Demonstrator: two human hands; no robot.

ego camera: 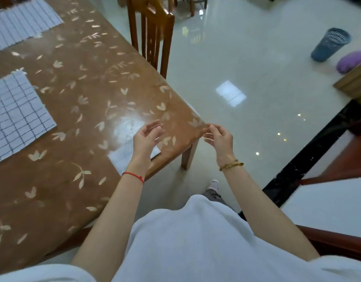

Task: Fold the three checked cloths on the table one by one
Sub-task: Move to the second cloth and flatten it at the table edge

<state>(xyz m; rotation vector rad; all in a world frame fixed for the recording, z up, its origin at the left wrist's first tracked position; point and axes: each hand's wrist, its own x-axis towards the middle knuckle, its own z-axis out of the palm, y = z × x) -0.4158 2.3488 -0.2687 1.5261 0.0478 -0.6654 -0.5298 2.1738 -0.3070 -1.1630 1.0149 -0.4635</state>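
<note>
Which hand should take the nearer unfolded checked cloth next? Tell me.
Left. The left hand hovers over the brown leaf-patterned table, nearer the white dark-checked cloth; the right hand hangs past the table's corner, farther away.

Bright, even indoor light with hard glare.
A white sheen washes the glossy surface (126,123), and a bright rectangle and small light spots reflect off the floor (230,93). The left hand (147,137) and right hand (219,137) are motion-blurred; shadows are faint, and straight lines bow toward the edges.
</note>
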